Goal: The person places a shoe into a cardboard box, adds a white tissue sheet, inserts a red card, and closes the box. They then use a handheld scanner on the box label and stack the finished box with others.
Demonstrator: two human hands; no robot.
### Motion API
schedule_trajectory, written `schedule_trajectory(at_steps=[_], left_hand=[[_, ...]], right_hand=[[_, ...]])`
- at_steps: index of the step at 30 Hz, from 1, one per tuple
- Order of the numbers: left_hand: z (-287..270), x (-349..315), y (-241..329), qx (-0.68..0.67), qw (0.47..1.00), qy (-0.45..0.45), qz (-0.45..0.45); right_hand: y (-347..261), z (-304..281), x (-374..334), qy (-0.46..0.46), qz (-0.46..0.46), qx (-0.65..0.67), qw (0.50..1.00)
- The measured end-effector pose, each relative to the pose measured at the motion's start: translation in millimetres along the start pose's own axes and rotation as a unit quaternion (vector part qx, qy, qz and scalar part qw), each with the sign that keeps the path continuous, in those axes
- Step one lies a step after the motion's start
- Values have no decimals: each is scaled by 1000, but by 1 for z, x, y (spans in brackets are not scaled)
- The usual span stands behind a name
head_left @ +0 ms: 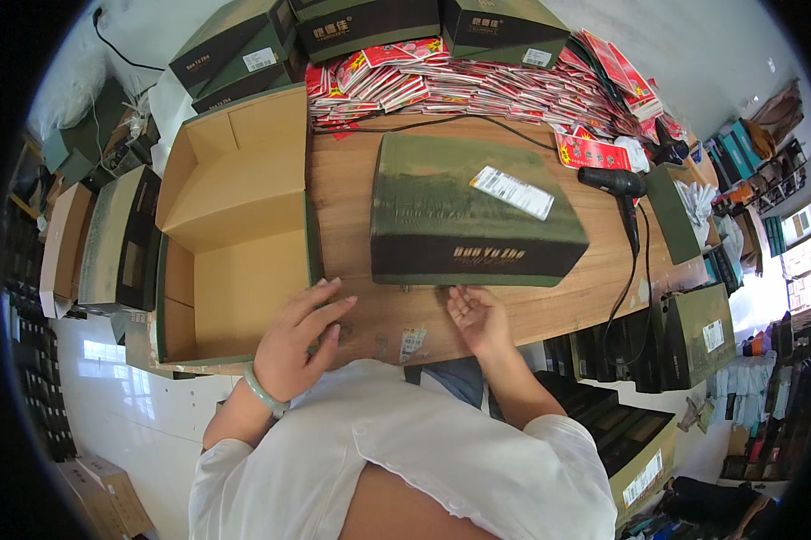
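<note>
A closed dark green shoe box [477,207] with gold lettering and a white label lies on the wooden table in front of me. My right hand [479,317] is palm up at its near edge, fingers loosely bent with nothing visible in them; whether the fingertips touch the box I cannot tell. To the left stands an open shoe box [252,270], its lid raised and its bare brown inside showing. Beside that box's near right corner is my left hand [302,337], open, fingers spread, holding nothing. A pale bangle [266,393] circles my left wrist.
Piles of red printed cards [459,90] line the table's back, with more shoe boxes [365,27] behind. A black hair dryer [614,183] lies at the right, its cord running over the edge. Stacked boxes [639,441] stand on the floor at the right.
</note>
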State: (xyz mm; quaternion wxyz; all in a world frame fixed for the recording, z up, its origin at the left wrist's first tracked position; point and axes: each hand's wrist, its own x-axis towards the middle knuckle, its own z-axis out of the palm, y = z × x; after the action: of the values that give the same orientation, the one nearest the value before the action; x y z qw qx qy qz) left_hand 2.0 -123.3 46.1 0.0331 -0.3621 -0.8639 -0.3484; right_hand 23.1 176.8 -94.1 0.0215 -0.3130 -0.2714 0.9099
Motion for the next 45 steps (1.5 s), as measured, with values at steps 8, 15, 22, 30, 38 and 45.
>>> schedule_trajectory(at_steps=[8, 15, 22, 30, 38, 45], left_hand=[[41, 35, 1, 54, 995, -88, 3], [81, 68, -12, 147, 971, -157, -101], [80, 48, -32, 73, 987, -120, -78], [51, 20, -23, 97, 982, -150, -57], [24, 55, -5, 199, 938, -277, -55], [110, 175, -62, 387, 737, -549, -80]], right_hand=[[-143, 181, -14, -233, -403, -303, 831], [-193, 224, 137, -61, -470, -675, 565], [-123, 113, 49, -162, -213, -906, 329], [-88, 58, 19, -170, -303, -829, 438], [-124, 48, 11, -109, -394, -482, 776], [-155, 66, -16, 16, -618, -341, 708]])
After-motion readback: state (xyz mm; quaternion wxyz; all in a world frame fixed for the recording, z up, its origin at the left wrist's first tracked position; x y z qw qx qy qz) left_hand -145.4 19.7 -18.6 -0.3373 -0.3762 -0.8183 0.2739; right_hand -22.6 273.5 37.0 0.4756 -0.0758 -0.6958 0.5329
